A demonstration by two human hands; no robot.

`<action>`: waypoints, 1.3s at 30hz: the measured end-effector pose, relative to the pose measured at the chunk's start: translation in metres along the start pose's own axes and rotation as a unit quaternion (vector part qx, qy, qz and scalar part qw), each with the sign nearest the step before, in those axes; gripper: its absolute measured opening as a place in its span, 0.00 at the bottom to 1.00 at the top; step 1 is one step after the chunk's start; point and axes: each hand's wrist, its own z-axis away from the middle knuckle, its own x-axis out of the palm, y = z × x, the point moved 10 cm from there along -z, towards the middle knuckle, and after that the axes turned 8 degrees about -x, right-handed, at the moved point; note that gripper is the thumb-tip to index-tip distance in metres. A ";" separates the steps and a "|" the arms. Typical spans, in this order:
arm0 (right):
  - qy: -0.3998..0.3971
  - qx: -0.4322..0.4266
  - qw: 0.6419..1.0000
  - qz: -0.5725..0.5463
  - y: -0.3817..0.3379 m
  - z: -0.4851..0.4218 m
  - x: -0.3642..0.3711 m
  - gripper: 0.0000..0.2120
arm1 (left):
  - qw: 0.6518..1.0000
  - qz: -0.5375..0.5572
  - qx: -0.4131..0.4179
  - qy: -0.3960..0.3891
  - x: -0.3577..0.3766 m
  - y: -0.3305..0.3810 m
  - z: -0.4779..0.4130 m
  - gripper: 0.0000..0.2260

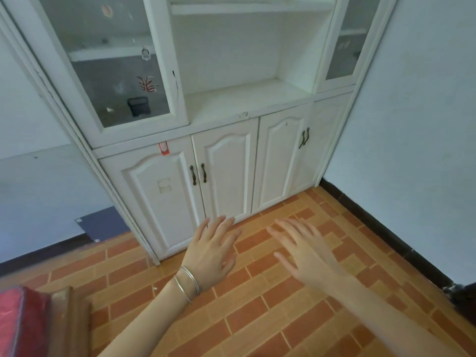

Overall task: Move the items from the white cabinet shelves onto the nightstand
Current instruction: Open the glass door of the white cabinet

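White wooden cabinet (226,161) fills most of the view, standing on an orange and red brick-pattern tile floor (257,318) in the corner by a pale wall (412,124). Both hands are out in front, low down over the floor just ahead of the lower doors. The left hand (210,251) is loose with the fingers spread and straight, holding nothing, and its fingertips overlap the bottom edge of a lower door in the picture, though I can't tell if they really touch it. Two thin silver bangles (189,282) sit on that wrist. The right hand (304,253) is just beside it, also spread flat and grasping nothing, a bit blurry.

The only item I can make out on the shelves is a small dark boxy thing (138,106) on the bottom shelf behind the left glass door (103,73), which has a few stickers on it. The open middle shelf (247,99) sits right of that door. There's a little red tag (163,148) stuck on the ledge above the leftmost lower door, and dark curved handles (198,173) on the lower doors.

Bottom left corner shows a brown wooden piece of furniture (72,320) with something red (18,320) next to it; can't say if that's the nightstand. A dark flat panel (103,222) leans on the wall left of the cabinet.
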 end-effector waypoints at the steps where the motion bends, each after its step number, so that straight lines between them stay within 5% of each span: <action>1: 0.009 -0.001 1.000 0.001 0.009 -0.016 -0.003 0.24 | 1.000 -0.002 -0.002 0.007 -0.001 -0.007 -0.017 0.22; 16: 0.046 -0.110 0.993 -0.024 0.109 -0.198 0.045 0.21 | 0.995 -0.057 -0.079 0.017 0.059 -0.117 -0.161 0.22; 29: 0.174 -0.239 0.955 0.009 0.197 -0.434 -0.044 0.22 | 0.964 -0.162 -0.188 0.099 -0.027 -0.232 -0.369 0.22; 39: 0.287 -0.285 0.914 0.033 0.211 -0.558 -0.114 0.21 | 0.940 -0.258 -0.130 0.183 -0.119 -0.300 -0.454 0.21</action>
